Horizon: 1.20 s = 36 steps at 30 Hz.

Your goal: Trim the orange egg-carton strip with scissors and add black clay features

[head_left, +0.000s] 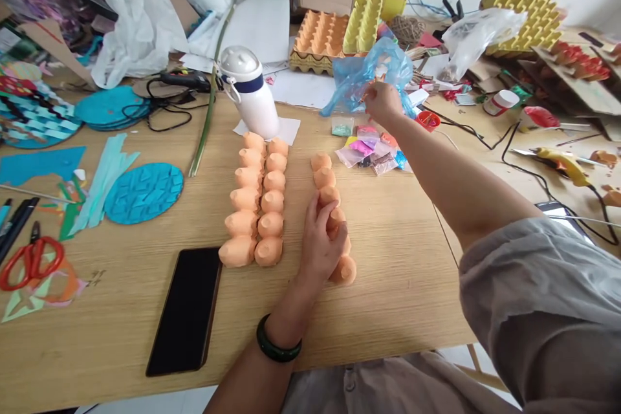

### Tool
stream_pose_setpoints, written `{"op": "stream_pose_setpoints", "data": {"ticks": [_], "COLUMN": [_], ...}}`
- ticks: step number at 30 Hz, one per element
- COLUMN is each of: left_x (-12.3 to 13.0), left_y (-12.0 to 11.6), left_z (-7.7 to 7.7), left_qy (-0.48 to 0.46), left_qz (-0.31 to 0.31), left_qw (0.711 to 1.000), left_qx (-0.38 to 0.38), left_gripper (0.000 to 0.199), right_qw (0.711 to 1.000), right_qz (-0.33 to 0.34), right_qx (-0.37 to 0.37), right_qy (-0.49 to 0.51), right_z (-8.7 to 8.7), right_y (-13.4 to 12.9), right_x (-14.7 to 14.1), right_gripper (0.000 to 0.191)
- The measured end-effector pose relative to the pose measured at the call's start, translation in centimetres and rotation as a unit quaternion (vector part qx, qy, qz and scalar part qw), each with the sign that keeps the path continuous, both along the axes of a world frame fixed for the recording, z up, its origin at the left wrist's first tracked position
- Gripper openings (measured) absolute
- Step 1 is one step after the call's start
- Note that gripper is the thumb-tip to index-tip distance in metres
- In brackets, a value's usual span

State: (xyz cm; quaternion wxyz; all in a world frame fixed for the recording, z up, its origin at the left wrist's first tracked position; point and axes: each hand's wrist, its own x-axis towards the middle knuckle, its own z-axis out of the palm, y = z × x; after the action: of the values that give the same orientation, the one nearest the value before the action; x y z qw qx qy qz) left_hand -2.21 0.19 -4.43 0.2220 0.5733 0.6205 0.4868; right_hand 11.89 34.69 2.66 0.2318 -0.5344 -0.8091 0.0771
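My left hand (323,242) grips the middle of a single row of orange egg-carton cups (345,270) lying on the wooden table. Left of it, two joined rows of the same orange cups (242,198) rest in parallel. My right hand (383,102) is stretched forward at a crumpled blue plastic bag (350,81), its fingers pinched on small orange-brown scraps at the bag's opening. The scraps are too small to make out well. Small packets of coloured material (366,145) lie just below the bag.
A black phone (187,310), white bottle (257,100) and red scissors (33,262) are on the left. Egg trays (320,35) stand at the back. At right are a yellow glue gun (565,165), cables and a white jar (502,102).
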Motion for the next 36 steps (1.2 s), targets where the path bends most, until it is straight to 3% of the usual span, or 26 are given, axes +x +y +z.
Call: {"op": "stream_pose_setpoints", "data": {"ticks": [1,3,5,7,11,15,22,27,30,36], "left_x": [0.0,0.0,0.0,0.0,-0.2,-0.4,-0.4,-0.5,-0.4,-0.3], "left_y": [0.0,0.1,0.1,0.2,0.3,0.4,0.4,0.2,0.3,0.3], "left_z": [0.1,0.3,0.4,0.5,0.3,0.1,0.5,0.8,0.8,0.8], "left_qy": [-0.003,-0.008,-0.006,-0.002,0.001,0.003,0.000,0.004,-0.002,-0.010], "left_qz": [-0.001,-0.005,-0.010,-0.016,-0.022,-0.023,-0.016,-0.010,-0.009,-0.008], "left_qw": [1.000,1.000,1.000,1.000,1.000,1.000,1.000,1.000,1.000,1.000], "left_qx": [-0.001,-0.002,-0.002,0.000,0.001,0.001,0.005,0.007,0.014,0.017], "left_gripper": [0.039,0.036,0.035,0.034,0.034,0.034,0.030,0.028,0.026,0.025], "right_qw": [0.999,0.993,0.968,0.951,0.963,0.981,0.994,0.992,0.992,0.989], "right_qz": [-0.029,0.050,0.189,0.227,0.180,0.094,0.038,0.070,0.046,0.082], "right_qx": [-0.029,-0.087,-0.090,-0.109,-0.113,-0.116,-0.053,0.040,0.078,0.052], "right_qy": [-0.019,-0.064,-0.137,-0.180,-0.165,-0.127,-0.091,-0.098,-0.091,-0.115], "right_z": [0.2,0.6,0.5,0.0,-1.2,-0.6,0.9,0.5,0.2,-1.3], "right_y": [-1.3,-4.1,-6.5,-8.1,-9.1,-9.2,-10.8,-12.5,-13.6,-15.7], "right_x": [0.5,1.6,2.7,3.4,3.7,3.8,5.2,6.4,7.3,10.2], "right_gripper": [0.032,0.028,0.052,0.068,0.049,0.035,0.042,0.044,0.044,0.054]}}
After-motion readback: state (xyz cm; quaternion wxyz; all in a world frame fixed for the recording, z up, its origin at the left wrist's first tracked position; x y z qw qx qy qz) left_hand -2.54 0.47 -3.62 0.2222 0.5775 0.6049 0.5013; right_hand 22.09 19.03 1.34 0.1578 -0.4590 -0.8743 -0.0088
